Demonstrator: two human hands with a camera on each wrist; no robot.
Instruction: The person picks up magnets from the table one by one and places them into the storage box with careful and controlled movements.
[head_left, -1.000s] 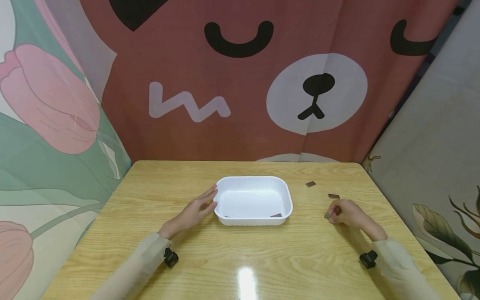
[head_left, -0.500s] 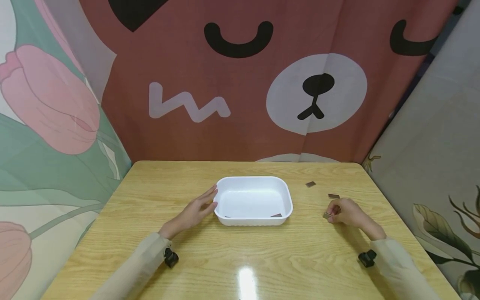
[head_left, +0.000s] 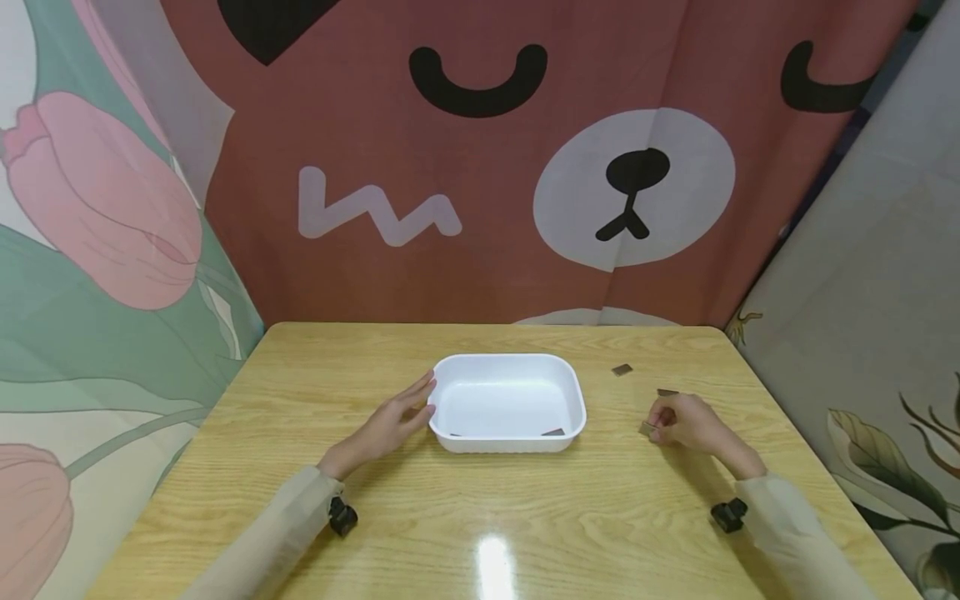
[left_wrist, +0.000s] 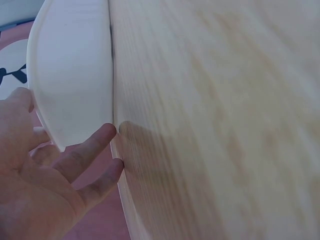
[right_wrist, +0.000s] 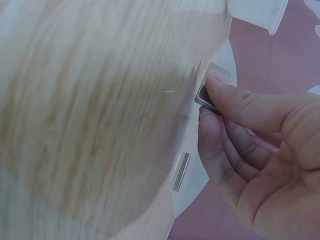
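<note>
My right hand (head_left: pixel 692 423) pinches a small flat metallic rectangular block (right_wrist: pixel 217 74) between thumb and fingertips. It holds the block a little above the table, right of a white plastic tub (head_left: pixel 510 443). Just behind that hand lies a second similar block (head_left: pixel 667 392), partly covered by the hand in the head view. A third block (head_left: pixel 622 370) lies farther back and to the left. My left hand (head_left: pixel 384 427) touches the tub's left side with extended fingers. Inside the tub, a block (head_left: pixel 553 432) shows near the front right corner; the front wall partly hides it.
The wooden table (head_left: pixel 420 525) ends at a back edge against a bear-print curtain (head_left: pixel 360 283). Patterned fabric hangs on both sides. Each wrist wears a small black camera. A bright light reflection (head_left: pixel 494 567) lies near the front.
My right hand has shifted slightly left with the pinched block, toward the tub. My left hand and the tub have stayed in place.
</note>
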